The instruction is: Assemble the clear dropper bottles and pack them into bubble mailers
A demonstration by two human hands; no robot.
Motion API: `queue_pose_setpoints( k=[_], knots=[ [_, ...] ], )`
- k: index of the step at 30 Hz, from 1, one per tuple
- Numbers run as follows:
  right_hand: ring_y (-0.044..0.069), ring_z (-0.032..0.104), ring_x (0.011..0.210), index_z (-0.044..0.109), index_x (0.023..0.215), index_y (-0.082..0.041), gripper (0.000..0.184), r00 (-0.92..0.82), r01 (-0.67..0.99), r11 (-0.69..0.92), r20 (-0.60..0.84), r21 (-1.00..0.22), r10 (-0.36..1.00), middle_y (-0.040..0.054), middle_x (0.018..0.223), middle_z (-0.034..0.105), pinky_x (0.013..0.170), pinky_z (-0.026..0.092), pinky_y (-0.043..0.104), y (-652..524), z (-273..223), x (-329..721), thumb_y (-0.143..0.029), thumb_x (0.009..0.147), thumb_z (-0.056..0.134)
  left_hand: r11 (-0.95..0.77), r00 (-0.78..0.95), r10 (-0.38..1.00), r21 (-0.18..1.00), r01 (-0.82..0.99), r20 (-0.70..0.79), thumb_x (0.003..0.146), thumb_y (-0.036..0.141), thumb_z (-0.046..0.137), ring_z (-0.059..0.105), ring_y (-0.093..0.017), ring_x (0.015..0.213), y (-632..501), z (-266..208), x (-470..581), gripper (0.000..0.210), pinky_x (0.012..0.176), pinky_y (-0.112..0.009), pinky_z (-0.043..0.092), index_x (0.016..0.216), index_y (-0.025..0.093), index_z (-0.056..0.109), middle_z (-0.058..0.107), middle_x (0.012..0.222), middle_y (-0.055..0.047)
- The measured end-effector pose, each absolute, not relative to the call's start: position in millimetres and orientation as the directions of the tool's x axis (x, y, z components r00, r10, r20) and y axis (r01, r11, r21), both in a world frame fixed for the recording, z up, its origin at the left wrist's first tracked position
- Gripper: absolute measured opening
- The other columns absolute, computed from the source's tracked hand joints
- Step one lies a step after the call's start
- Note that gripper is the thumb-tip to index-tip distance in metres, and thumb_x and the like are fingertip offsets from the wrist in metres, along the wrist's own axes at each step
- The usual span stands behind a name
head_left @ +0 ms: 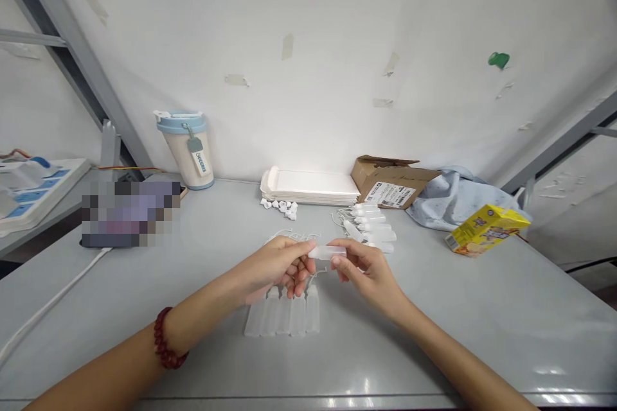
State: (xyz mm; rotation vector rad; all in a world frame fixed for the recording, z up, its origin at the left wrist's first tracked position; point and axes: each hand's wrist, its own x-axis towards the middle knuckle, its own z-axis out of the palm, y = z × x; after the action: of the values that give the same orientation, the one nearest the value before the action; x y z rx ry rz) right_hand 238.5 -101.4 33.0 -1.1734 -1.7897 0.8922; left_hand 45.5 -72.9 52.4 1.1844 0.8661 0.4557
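Between both hands, above the table, is a small translucent plastic bottle point(328, 252) held on its side. My left hand point(284, 263) pinches its left end between thumb and fingers, hiding that end. At the right end, my right hand point(364, 266) grips it with thumb and fingertips. Below my left hand lies a row of several similar translucent bottles point(284, 318), side by side, with thin whitish strings at their far ends, partly covered by the hand. Several more bottles point(378, 228) with strings are grouped farther back on the right. Small white caps point(284, 207) sit in a loose cluster.
At the back stand a stack of white flat pieces point(313, 185), an opened cardboard box point(395, 183) and a tumbler point(190, 151). On the right are a light-blue cloth point(453, 196) and a yellow carton point(486, 231). A phone point(135, 212) with a white cable point(58, 302) lies left.
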Motion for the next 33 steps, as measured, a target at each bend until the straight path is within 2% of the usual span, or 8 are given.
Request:
queue_pose_setpoints(
  k=[3,5,8,11,17,22,29,33],
  knots=[
    [0.012,0.049,0.057,0.062,0.100,-0.014,0.026,-0.312,0.496,0.510,0.403,-0.703,0.860,0.0023,0.067,0.058,0.055,0.039,0.024,-104,32,239,-0.031,0.086,0.050,0.355,0.613,0.712,0.928,0.108,-0.344,0.082,0.053,0.046,0.046,-0.007,0.042,-73,52,44,0.045,0.043,-0.019,0.034,0.062,0.013,0.054,0.043,0.048,0.005],
    [0.012,0.048,0.059,0.063,0.099,-0.014,0.025,-0.331,0.509,0.542,0.429,-0.669,0.840,0.0034,0.070,0.059,0.055,0.038,0.024,-105,33,239,-0.030,0.088,0.046,0.321,0.615,0.716,0.938,0.130,-0.331,0.082,0.053,0.046,0.046,-0.008,0.042,-74,51,44,0.046,0.043,-0.019,0.033,0.061,0.013,0.055,0.044,0.048,0.004],
    [0.011,0.046,0.057,0.064,0.095,-0.014,0.028,-0.313,0.496,0.472,0.357,-0.729,0.880,0.0017,0.067,0.057,0.051,0.034,0.022,-106,34,239,-0.032,0.090,0.042,0.217,0.600,0.752,0.962,0.166,-0.274,0.083,0.054,0.043,0.046,-0.008,0.042,-76,50,46,0.048,0.043,-0.019,0.034,0.062,0.013,0.057,0.049,0.045,0.002],
    [0.010,0.038,0.051,0.064,0.090,-0.014,0.032,-0.292,0.468,0.394,0.282,-0.791,0.914,-0.0013,0.058,0.048,0.047,0.029,0.022,-104,35,240,-0.035,0.090,0.040,0.131,0.578,0.789,0.976,0.175,-0.209,0.084,0.051,0.044,0.046,-0.008,0.041,-78,49,47,0.045,0.043,-0.020,0.034,0.062,0.014,0.058,0.050,0.043,0.002],
    [0.009,0.035,0.051,0.064,0.090,-0.015,0.032,-0.296,0.424,0.365,0.254,-0.828,0.921,-0.0013,0.059,0.046,0.046,0.026,0.023,-104,36,240,-0.038,0.089,0.042,0.145,0.603,0.775,0.982,0.122,-0.189,0.084,0.048,0.046,0.050,-0.009,0.043,-78,49,47,0.042,0.045,-0.020,0.037,0.063,0.014,0.059,0.053,0.047,0.002],
    [0.008,0.032,0.047,0.063,0.089,-0.016,0.032,-0.308,0.349,0.298,0.191,-0.889,0.932,-0.0041,0.053,0.038,0.045,0.024,0.023,-106,36,241,-0.041,0.089,0.043,0.003,0.609,0.785,0.985,0.174,-0.110,0.085,0.043,0.046,0.049,-0.010,0.046,-78,52,46,0.039,0.047,-0.022,0.038,0.065,0.013,0.061,0.054,0.048,0.001],
    [0.007,0.027,0.046,0.058,0.080,-0.015,0.037,-0.315,0.228,0.134,0.057,-0.964,0.947,-0.0060,0.053,0.030,0.043,0.021,0.022,-104,37,240,-0.049,0.086,0.045,-0.188,0.603,0.798,0.945,0.266,-0.012,0.082,0.034,0.050,0.045,-0.009,0.050,-83,57,45,0.029,0.047,-0.020,0.034,0.062,0.015,0.056,0.052,0.054,0.002],
    [0.006,0.024,0.045,0.052,0.069,-0.016,0.040,-0.336,0.161,0.049,-0.009,-0.986,0.942,-0.0069,0.052,0.028,0.042,0.021,0.022,-101,38,241,-0.052,0.084,0.046,-0.339,0.590,0.802,0.881,0.331,0.088,0.080,0.028,0.049,0.040,-0.009,0.050,-84,55,46,0.028,0.048,-0.021,0.031,0.055,0.016,0.051,0.045,0.051,0.003]
  ],
)
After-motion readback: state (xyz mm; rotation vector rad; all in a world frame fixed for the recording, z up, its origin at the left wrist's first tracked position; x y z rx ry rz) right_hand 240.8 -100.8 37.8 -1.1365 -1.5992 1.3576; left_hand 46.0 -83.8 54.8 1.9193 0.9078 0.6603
